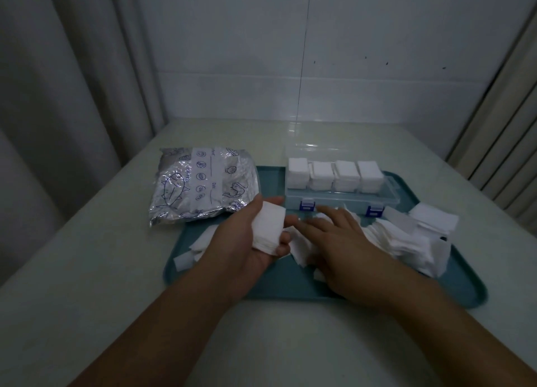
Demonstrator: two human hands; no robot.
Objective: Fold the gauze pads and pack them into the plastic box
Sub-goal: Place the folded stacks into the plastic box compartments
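White folded gauze stack point(268, 227) sits pinched in the left hand point(244, 235), ready for the clear plastic box point(343, 195), while the flat, empty right hand point(337, 241) presses loose white gauze pads point(406, 241).

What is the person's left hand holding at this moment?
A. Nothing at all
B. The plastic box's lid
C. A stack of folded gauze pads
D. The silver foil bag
C: the left hand grips a stack of folded gauze pads above the tray, while the foil bag lies untouched on the table.
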